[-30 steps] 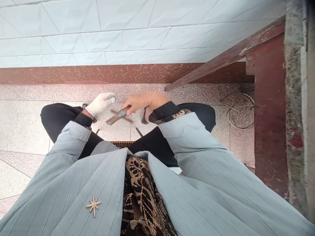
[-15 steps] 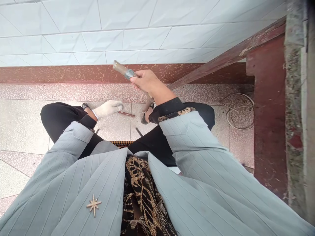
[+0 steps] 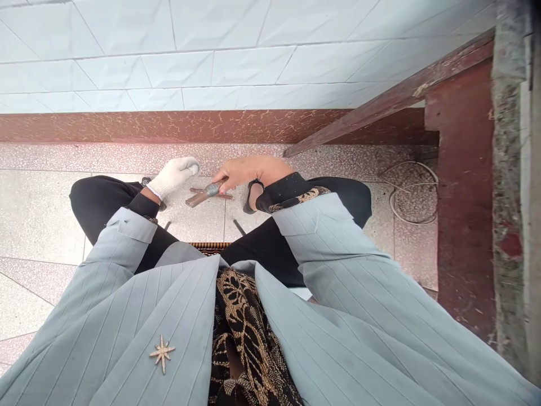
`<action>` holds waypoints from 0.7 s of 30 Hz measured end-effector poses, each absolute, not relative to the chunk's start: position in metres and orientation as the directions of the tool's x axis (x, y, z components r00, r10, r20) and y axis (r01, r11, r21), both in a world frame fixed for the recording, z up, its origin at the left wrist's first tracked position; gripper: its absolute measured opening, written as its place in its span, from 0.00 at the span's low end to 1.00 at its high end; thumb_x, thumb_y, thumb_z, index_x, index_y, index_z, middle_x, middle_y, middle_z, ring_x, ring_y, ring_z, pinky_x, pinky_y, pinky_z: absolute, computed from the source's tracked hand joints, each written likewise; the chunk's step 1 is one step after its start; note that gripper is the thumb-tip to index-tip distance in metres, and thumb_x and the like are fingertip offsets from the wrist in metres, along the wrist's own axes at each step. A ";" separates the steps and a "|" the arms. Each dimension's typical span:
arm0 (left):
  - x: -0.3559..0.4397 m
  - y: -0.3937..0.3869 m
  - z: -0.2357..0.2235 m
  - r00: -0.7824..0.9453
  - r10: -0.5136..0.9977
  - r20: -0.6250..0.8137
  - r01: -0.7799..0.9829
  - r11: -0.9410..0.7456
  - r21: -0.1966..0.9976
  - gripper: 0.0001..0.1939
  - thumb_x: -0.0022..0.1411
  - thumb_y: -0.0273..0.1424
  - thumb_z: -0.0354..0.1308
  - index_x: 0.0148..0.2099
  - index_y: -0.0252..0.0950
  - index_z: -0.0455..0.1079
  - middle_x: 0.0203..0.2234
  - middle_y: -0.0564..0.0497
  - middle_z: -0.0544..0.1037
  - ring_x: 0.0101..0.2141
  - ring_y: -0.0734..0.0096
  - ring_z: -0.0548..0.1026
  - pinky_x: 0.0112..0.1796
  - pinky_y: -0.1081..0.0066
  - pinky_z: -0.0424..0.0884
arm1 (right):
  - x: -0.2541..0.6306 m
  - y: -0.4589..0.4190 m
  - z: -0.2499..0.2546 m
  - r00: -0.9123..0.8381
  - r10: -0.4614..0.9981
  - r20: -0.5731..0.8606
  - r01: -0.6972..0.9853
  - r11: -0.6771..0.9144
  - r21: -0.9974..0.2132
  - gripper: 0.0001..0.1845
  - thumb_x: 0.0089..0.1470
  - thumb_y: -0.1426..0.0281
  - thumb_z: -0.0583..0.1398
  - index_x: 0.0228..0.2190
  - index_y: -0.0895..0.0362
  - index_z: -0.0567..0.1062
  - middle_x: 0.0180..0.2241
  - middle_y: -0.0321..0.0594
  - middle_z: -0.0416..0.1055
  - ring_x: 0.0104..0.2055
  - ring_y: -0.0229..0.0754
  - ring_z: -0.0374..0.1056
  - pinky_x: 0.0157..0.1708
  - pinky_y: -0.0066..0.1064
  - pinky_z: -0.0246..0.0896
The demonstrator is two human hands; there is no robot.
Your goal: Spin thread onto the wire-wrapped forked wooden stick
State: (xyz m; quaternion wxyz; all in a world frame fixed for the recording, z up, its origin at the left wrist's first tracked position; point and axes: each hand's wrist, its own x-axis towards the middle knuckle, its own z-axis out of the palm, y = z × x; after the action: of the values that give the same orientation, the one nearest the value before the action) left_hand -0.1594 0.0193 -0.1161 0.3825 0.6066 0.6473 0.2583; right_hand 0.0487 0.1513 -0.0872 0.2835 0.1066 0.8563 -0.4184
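Observation:
My right hand (image 3: 249,169), bare, is closed round a short brown tool (image 3: 203,194) with wire wound about its shaft; the tool's far end is down on a thin rusty metal strip (image 3: 222,195) lying on the speckled floor. My left hand (image 3: 174,175) wears a white glove and rests curled at the strip's left end; whether it grips the strip is hidden. Both hands are low, just in front of my knees in black trousers.
A red-brown skirting (image 3: 147,125) and white wall tiles run along the back. A dark red wooden frame (image 3: 460,186) with a slanted rail stands at right. A loop of pale wire (image 3: 412,192) lies on the floor beside it. A dark shoe (image 3: 252,194) sits under my right wrist.
My right hand, which was raised with the tool half a second ago, has swung down so the tool meets the strip. My gloved left hand shifted slightly up and left.

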 end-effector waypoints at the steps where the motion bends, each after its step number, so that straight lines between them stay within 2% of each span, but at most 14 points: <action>1: -0.160 0.020 -0.118 0.017 0.982 -0.188 0.578 0.144 0.803 0.07 0.65 0.32 0.54 0.35 0.39 0.70 0.26 0.52 0.70 0.33 0.65 0.70 0.40 0.63 0.69 | 0.049 0.150 -0.082 -0.827 -0.088 -0.555 0.400 0.602 -0.691 0.11 0.59 0.68 0.62 0.41 0.54 0.84 0.26 0.32 0.72 0.32 0.39 0.64 0.35 0.31 0.55; 3: -0.161 0.020 -0.123 0.000 0.980 -0.200 0.562 0.166 0.811 0.07 0.66 0.32 0.54 0.35 0.39 0.69 0.25 0.52 0.69 0.32 0.65 0.69 0.39 0.62 0.69 | 0.051 0.151 -0.071 -0.852 -0.106 -0.512 0.374 0.560 -0.739 0.11 0.59 0.67 0.63 0.41 0.55 0.84 0.26 0.32 0.71 0.31 0.39 0.63 0.35 0.31 0.55; 5: -0.161 0.021 -0.128 -0.007 0.978 -0.209 0.552 0.178 0.815 0.07 0.66 0.33 0.54 0.35 0.39 0.69 0.26 0.52 0.70 0.32 0.66 0.69 0.39 0.63 0.68 | 0.056 0.154 -0.062 -0.870 -0.043 -0.490 0.394 0.536 -0.747 0.10 0.59 0.66 0.64 0.41 0.54 0.84 0.26 0.32 0.70 0.31 0.39 0.63 0.36 0.32 0.56; 8: -0.157 0.021 -0.134 -0.004 0.980 -0.200 0.539 0.171 0.825 0.07 0.66 0.34 0.56 0.36 0.37 0.70 0.29 0.52 0.72 0.32 0.68 0.69 0.40 0.64 0.67 | 0.066 0.160 -0.054 -0.877 0.208 -0.432 0.477 0.468 -0.744 0.09 0.61 0.64 0.64 0.40 0.54 0.82 0.27 0.34 0.71 0.31 0.39 0.64 0.37 0.33 0.60; 11: -0.149 0.018 -0.138 0.059 0.970 -0.235 0.530 0.169 0.831 0.09 0.68 0.35 0.53 0.36 0.37 0.69 0.27 0.54 0.69 0.30 0.71 0.67 0.37 0.67 0.66 | 0.070 0.162 -0.054 -0.809 0.494 -0.320 0.492 0.268 -0.828 0.08 0.65 0.64 0.62 0.37 0.56 0.79 0.30 0.39 0.73 0.32 0.40 0.65 0.38 0.34 0.64; 15: -0.139 0.014 -0.141 0.200 0.944 -0.264 0.515 0.128 0.848 0.11 0.69 0.35 0.51 0.35 0.37 0.69 0.25 0.55 0.69 0.28 0.72 0.67 0.35 0.68 0.65 | 0.058 0.160 -0.067 -0.658 0.688 -0.306 0.449 0.033 -0.893 0.08 0.68 0.66 0.59 0.36 0.56 0.75 0.35 0.44 0.75 0.32 0.40 0.65 0.36 0.33 0.68; 17: -0.136 0.013 -0.142 0.264 0.931 -0.253 0.511 0.087 0.855 0.11 0.69 0.35 0.51 0.35 0.37 0.70 0.26 0.54 0.71 0.29 0.71 0.68 0.36 0.68 0.66 | 0.050 0.161 -0.077 -0.609 0.725 -0.321 0.490 0.026 -0.871 0.10 0.70 0.64 0.58 0.40 0.56 0.76 0.36 0.46 0.76 0.32 0.41 0.66 0.34 0.34 0.69; 21: -0.137 0.012 -0.139 0.346 0.909 -0.233 0.494 0.035 0.869 0.11 0.68 0.35 0.53 0.36 0.37 0.73 0.30 0.52 0.75 0.33 0.70 0.72 0.38 0.69 0.68 | 0.042 0.166 -0.095 -0.606 0.737 -0.298 0.637 0.226 -0.737 0.18 0.71 0.56 0.57 0.47 0.56 0.79 0.35 0.48 0.77 0.35 0.48 0.71 0.36 0.39 0.70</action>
State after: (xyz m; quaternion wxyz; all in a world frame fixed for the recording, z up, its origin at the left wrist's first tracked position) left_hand -0.1365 0.0121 -0.1389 0.4857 0.6611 0.5306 0.2133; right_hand 0.0418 0.1662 -0.0948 -0.0569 0.4401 0.7809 -0.4395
